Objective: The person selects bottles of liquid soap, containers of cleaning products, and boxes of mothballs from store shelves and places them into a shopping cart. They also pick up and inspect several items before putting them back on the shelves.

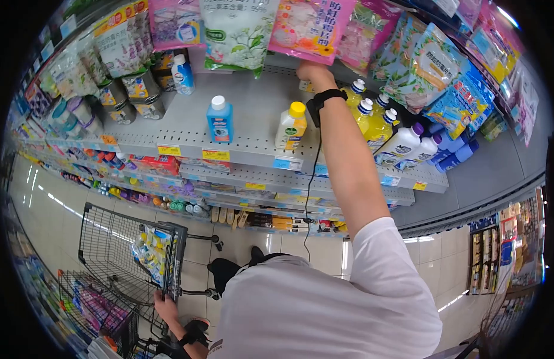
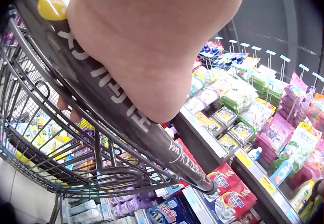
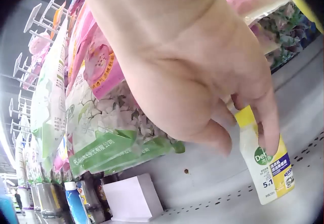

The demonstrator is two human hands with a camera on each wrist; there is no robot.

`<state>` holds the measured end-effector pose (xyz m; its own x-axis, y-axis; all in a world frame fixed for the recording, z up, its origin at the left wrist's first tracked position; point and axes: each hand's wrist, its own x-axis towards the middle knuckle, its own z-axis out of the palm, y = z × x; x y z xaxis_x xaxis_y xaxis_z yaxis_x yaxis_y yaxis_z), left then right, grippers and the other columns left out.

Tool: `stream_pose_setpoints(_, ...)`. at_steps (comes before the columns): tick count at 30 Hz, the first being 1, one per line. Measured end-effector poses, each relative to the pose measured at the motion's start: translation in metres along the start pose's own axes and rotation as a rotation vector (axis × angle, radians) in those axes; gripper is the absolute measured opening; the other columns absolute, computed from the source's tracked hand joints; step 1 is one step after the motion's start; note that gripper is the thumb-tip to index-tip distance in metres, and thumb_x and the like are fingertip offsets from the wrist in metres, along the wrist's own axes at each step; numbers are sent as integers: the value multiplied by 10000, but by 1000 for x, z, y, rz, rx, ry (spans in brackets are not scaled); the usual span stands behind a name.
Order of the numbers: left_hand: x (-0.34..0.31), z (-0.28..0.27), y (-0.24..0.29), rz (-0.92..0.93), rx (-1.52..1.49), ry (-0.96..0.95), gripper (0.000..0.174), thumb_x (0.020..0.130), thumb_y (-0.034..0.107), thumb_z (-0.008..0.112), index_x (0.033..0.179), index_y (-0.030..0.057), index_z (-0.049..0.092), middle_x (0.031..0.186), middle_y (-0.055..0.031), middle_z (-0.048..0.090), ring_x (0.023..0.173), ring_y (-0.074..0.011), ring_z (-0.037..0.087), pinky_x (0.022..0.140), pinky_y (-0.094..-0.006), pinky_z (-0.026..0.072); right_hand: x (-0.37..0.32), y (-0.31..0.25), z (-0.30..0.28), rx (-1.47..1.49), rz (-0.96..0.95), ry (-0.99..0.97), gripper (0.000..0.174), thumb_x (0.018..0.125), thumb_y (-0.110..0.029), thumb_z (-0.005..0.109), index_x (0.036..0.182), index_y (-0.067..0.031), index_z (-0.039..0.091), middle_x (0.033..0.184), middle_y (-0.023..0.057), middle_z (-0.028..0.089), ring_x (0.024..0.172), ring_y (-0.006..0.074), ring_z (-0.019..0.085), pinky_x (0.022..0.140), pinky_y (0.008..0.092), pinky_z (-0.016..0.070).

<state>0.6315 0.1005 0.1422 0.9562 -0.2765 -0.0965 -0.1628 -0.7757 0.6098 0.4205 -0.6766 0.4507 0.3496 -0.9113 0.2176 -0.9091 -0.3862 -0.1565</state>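
In the head view, my left hand (image 1: 164, 308) grips the shopping cart's handle (image 1: 177, 257). The left wrist view has the palm on the dark handle (image 2: 124, 107), fingertips showing beneath it. My right hand (image 1: 316, 73) reaches deep over the shelf, its fingers hidden behind a pink bag (image 1: 307, 33). The right wrist view puts those fingers in front of and beside the top of an upright white bottle (image 3: 263, 171) with a yellow cap, the thumb left of it; contact is unclear. A similar bottle (image 1: 291, 127) stands near the shelf's front edge.
A blue bottle (image 1: 220, 122) stands on the shelf's left part. Yellow bottles (image 1: 379, 128) and white bottles with purple caps (image 1: 402, 143) are right of my forearm. Bags hang above. The cart (image 1: 124, 245) is at lower left, holding a yellow and blue package (image 1: 152, 248).
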Motion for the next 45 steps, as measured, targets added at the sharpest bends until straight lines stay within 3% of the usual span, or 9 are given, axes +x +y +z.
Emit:
stream_pose_setpoints(2,2,-1,4,-39,-11,-44,329,857,62,615,1171,-31,636,1138,-261,696,1099,-444,650,953,-456,487,2,1,5,-60,-33,58,616,930,-108,534,1536,-110,418,1486,203,533,1326,347,570,1046,441,506)
stream_pose_setpoints(4,0,-5,15,-79,30,-55,334,860,73,625,1176,-32,640,1135,-257,699,1099,-437,654,954,-460,489,-1,0,-5,153,47,-60,620,952,-111,529,1556,-118,393,1621,159,375,1488,321,372,1194,403,374)
stream_pose_setpoints(8,-3,-5,22,-69,39,-11,338,863,90,638,1180,-27,641,1138,-253,698,1097,-441,652,956,-469,490,12,6,11,199,137,-58,618,950,-141,546,1552,-116,406,1616,156,385,1500,314,348,1217,381,331)
stream_pose_setpoints(9,-3,-5,23,-76,36,-17,342,864,100,641,1183,-24,642,1142,-249,699,1097,-442,651,958,-473,490,10,2,9,167,125,-23,650,923,-82,581,1547,-104,401,1544,178,477,1357,352,537,1087,410,489)
stream_pose_setpoints(13,-4,-2,20,-103,74,10,347,865,119,641,1184,-20,644,1149,-243,700,1107,-445,646,959,-479,490,-31,-22,-19,347,226,-13,697,885,-23,622,1533,-54,367,1323,208,642,960,327,759,680,386,652)
stream_pose_setpoints(24,-4,-3,22,-72,75,4,324,877,137,637,1165,-10,650,1089,-238,709,1051,-439,670,897,-482,511,6,13,29,338,208,19,339,800,-42,734,1126,48,710,1154,257,712,1020,397,731,823,408,618)
stream_pose_setpoints(28,-1,7,8,-28,107,63,298,855,125,621,1102,-39,653,967,-250,706,932,-409,691,861,-446,514,-12,3,-5,103,10,-345,333,900,-37,568,1215,55,625,1152,226,720,931,346,763,767,389,625)
stream_pose_setpoints(38,-3,-3,18,-85,46,-8,376,878,148,637,1226,6,647,1164,-239,698,1099,-426,661,950,-470,504,-52,19,-24,360,-171,-219,495,766,-98,781,1224,63,682,1044,246,745,813,326,772,754,392,615)
stream_pose_setpoints(45,-8,-12,39,-87,89,-12,381,866,144,621,1223,15,647,1140,-257,698,1107,-444,648,940,-487,507,-121,-1,-70,674,-144,-49,466,877,30,696,1336,47,620,1060,204,748,816,232,762,727,338,597)
